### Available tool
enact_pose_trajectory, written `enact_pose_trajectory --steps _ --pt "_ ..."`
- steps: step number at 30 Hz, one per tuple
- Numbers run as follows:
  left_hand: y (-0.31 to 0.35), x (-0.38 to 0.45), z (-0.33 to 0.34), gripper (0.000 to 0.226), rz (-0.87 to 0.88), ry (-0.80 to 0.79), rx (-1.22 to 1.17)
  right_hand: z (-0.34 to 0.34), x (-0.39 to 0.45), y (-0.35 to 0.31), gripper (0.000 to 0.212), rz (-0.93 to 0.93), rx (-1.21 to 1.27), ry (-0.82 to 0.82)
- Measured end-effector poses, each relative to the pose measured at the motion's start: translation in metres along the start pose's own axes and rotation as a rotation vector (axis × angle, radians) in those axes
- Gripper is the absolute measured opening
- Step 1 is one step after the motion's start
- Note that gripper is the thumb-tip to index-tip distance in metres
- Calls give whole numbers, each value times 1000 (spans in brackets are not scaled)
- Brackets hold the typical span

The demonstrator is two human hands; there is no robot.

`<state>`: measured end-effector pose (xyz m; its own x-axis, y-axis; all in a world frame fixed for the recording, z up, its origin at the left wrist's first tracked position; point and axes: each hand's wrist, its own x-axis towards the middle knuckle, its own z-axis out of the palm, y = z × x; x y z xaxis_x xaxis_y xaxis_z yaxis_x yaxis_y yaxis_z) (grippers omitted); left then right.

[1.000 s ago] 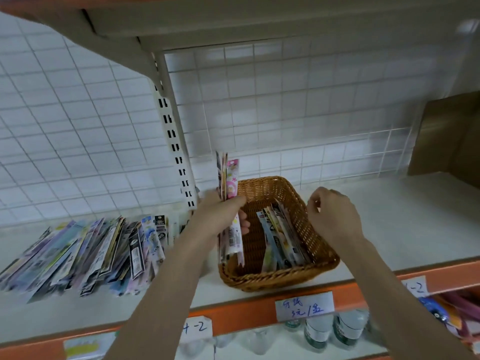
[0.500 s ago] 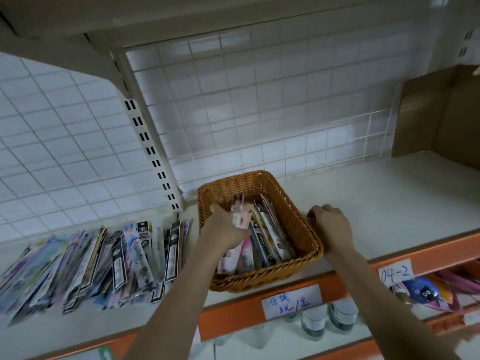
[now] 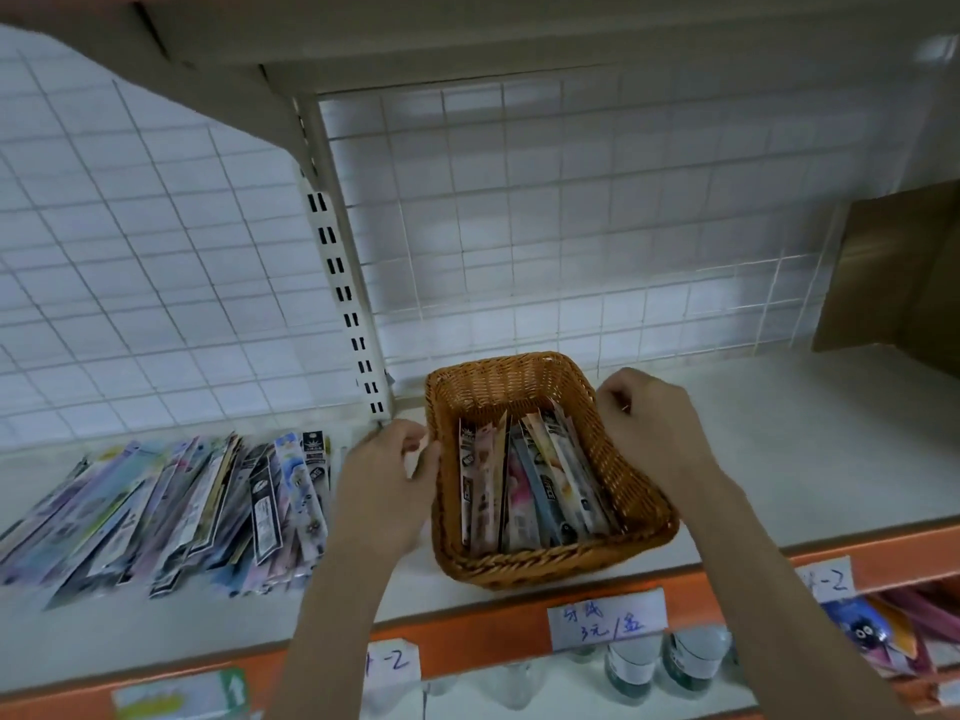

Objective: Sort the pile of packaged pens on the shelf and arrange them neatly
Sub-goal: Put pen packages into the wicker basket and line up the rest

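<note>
Two hands on the wicker basket (image 3: 524, 387) now, one at each side. The left hand (image 3: 387, 491) sits at the basket's nine o'clock, fingers curled round the rim, gripping it. The right hand (image 3: 649, 433) is at two o'clock, fingers curled over the right-hand rim, gripping too. Inside the basket, a bundle of packaged pens (image 3: 530, 485) lies lengthwise, leaning together, tops toward twelve o'clock. Over at nine o'clock from the basket, well apart from it, the pile of packaged pens (image 3: 171, 511) is fanned flat across the white shelf (image 3: 779, 459), overlapping one another. Down at six o'clock, a handwritten price label (image 3: 605, 618) is fixed to the orange shelf edge (image 3: 467, 641), with bottles (image 3: 660, 662) below it. At three o'clock, far right, stands a cardboard box (image 3: 904, 272).
</note>
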<state>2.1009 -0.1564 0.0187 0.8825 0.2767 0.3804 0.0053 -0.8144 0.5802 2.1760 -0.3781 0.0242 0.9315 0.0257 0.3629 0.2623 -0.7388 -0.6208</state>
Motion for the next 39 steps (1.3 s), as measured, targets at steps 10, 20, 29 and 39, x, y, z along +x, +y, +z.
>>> enact_pose_trajectory --steps 10,20,29,39 --pt "-105 -29 -77 14 -181 111 44 91 -54 -130 13 -238 108 -250" --pt "-213 -23 -134 25 -365 173 176 189 -59 -179 85 86 -214 -461" --pt "-261 10 -144 74 -313 -46 217 221 -57 -205 95 229 -258 -548" --pt "-245 46 -125 109 -261 -404 314 228 -60 -220 85 284 -236 -448"
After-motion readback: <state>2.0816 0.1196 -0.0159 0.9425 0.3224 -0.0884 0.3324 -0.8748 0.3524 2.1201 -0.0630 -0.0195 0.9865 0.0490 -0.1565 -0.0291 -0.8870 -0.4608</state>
